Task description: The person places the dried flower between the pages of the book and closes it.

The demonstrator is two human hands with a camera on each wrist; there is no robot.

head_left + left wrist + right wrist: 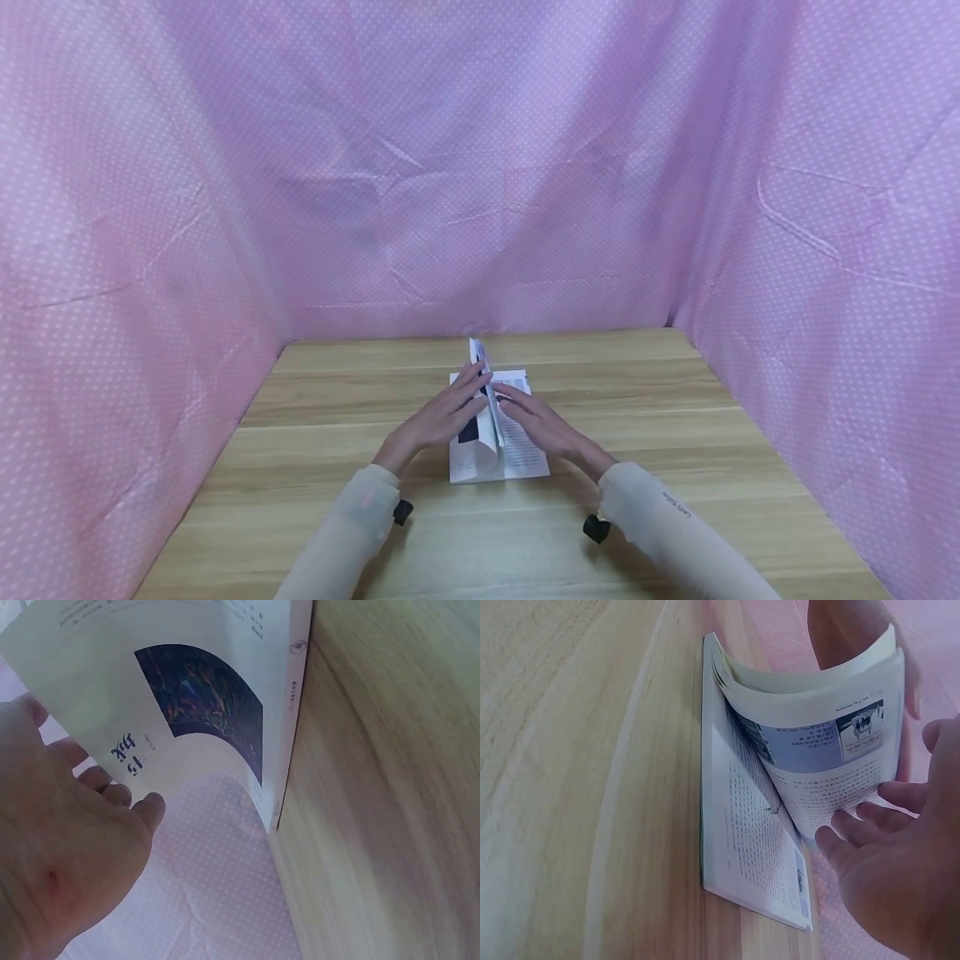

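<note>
A thin paperback book [528, 454] lies open on the table. Its cover and a batch of pages [832, 727] stand upright and bend at the middle. The white outer cover [217, 761] shows a dark, colorful arc-shaped picture. My left hand [442, 417] is on the cover side, its fingers extended and touching the raised part near its free edge. On the printed side, my right hand [543, 421] has its fingers [889, 817] loosely bent at the standing page. The left hand is partly hidden behind the pages in the right wrist view.
The book is on a wood-grain table [337, 475]. Pink dotted cloth [480, 208] hangs behind the table and along both sides. A small black object [596, 528] is at the right sleeve, and a similar one [402, 512] is at the left sleeve.
</note>
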